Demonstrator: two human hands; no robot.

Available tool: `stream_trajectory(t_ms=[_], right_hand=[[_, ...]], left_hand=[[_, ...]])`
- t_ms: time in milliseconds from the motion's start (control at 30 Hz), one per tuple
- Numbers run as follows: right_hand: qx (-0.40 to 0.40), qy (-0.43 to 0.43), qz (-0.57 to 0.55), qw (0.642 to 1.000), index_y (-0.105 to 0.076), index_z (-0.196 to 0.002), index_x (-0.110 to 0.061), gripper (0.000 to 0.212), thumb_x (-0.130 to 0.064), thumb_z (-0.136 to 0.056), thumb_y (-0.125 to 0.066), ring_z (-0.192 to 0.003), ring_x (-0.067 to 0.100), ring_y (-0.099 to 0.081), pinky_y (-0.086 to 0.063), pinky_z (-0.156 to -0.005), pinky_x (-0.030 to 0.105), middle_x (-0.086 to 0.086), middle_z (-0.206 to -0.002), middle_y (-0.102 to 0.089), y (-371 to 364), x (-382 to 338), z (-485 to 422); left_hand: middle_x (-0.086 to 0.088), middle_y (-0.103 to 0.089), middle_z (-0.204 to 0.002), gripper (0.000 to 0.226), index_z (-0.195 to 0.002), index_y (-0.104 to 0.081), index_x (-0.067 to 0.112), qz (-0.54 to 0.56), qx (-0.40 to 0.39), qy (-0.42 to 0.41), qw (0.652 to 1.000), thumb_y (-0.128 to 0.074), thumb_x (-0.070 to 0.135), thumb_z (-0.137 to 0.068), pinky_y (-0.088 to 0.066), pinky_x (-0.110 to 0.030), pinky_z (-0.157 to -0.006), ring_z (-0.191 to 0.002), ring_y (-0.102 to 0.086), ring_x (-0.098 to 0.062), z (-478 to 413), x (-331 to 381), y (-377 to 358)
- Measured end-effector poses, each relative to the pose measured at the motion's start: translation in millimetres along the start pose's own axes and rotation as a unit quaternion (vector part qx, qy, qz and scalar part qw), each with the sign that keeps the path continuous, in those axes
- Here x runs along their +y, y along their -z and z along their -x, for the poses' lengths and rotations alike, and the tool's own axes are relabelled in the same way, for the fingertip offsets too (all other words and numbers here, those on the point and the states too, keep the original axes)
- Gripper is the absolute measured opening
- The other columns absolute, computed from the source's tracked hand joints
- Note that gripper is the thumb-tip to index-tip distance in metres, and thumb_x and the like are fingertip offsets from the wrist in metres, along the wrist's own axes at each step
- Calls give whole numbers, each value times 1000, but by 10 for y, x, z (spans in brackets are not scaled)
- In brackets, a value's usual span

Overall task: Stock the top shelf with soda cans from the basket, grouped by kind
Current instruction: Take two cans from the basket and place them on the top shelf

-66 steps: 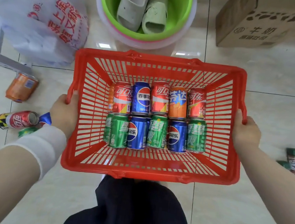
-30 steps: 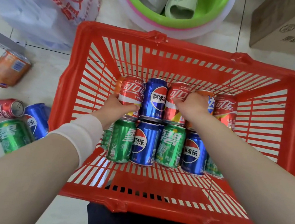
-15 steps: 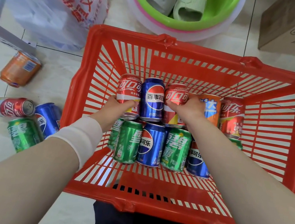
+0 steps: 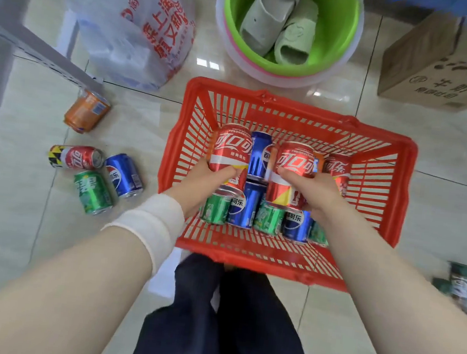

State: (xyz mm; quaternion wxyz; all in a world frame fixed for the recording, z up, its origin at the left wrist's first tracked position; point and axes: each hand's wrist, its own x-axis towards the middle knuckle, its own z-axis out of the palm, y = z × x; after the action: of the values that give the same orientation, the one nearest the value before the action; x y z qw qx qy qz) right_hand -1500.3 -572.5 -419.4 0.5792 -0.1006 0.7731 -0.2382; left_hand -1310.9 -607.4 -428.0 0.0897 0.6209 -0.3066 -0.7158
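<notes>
A red plastic basket (image 4: 374,204) stands on the tiled floor in front of me. Inside lie several cans: red cola, blue Pepsi, green Sprite and an orange one, mostly hidden. My left hand (image 4: 196,187), with a white wrist wrap, grips a red cola can (image 4: 231,150) raised above the others. My right hand (image 4: 311,194) grips a second red cola can (image 4: 292,172), also lifted. A third red cola can (image 4: 338,168) stays in the back row. A blue Pepsi can (image 4: 259,156) shows between the two held cans. No shelf surface shows.
Left of the basket lie an orange can (image 4: 87,110), a red can (image 4: 76,156), a blue can (image 4: 123,175) and a green can (image 4: 92,192). A white bag (image 4: 132,28), a green basin (image 4: 337,43) with slippers and a cardboard box (image 4: 442,72) stand behind. A grey shelf post (image 4: 38,41) crosses the upper left.
Both hands went from the basket's rim into it and closed on two red cola cans. Those cans have since risen out of the back row, and the view has pulled back.
</notes>
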Motion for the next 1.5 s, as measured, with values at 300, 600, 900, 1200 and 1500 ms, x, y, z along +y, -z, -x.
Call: stream_trajectory(t_ms=[300, 600, 900, 1200, 1500], right_hand=[[-63, 21, -144, 987, -58, -110, -9, 43, -18, -71, -75, -80, 20, -70, -57, -80, 39, 4, -90, -72, 326, -354, 2401], [-146, 139, -175, 964, -59, -103, -16, 39, -26, -66, -66, -78, 11, -70, -58, -72, 28, -4, -85, -74, 475, -726, 4354], [-167, 216, -129, 953, -59, -103, -15, 87, -51, -30, -89, -86, 16, -69, -55, -78, 32, 0, -92, -73, 394, -1102, 5577], [-90, 367, -94, 921, -52, -118, -13, 95, -49, -38, -88, -100, 24, -66, -52, -90, 41, 8, -108, -67, 13, -1771, 6531], [-12, 456, -59, 888, -54, -111, -14, 68, -37, -52, -76, -92, 16, -66, -54, -85, 37, 2, -99, -67, 37, -2565, 7088]], left_hand=[[-6, -68, -95, 26, -103, -56, 18, 80, -89, -30, 992, -64, 10, -80, -56, -31, -74, -77, -68, -15, 2397, 653, 88], [-3, -70, -96, 106, -119, -50, 10, 153, -119, -122, 973, -88, 54, -30, -55, -27, -71, -85, -69, -16, 4238, 995, 242], [6, -72, -93, 56, -107, -55, 25, 74, -88, -245, 963, -72, 37, -55, -55, -30, -80, -92, -68, -12, 5319, 1391, 621], [4, -65, -109, 60, -113, -52, 29, -34, -79, -355, 931, -73, 43, -59, -48, -29, -88, -104, -61, -12, 6109, 2134, 1192], [2, -66, -109, 66, -110, -52, 34, -76, -47, -456, 885, -75, 47, -50, -50, -38, -92, -105, -62, -16, 6547, 3105, 1309]])
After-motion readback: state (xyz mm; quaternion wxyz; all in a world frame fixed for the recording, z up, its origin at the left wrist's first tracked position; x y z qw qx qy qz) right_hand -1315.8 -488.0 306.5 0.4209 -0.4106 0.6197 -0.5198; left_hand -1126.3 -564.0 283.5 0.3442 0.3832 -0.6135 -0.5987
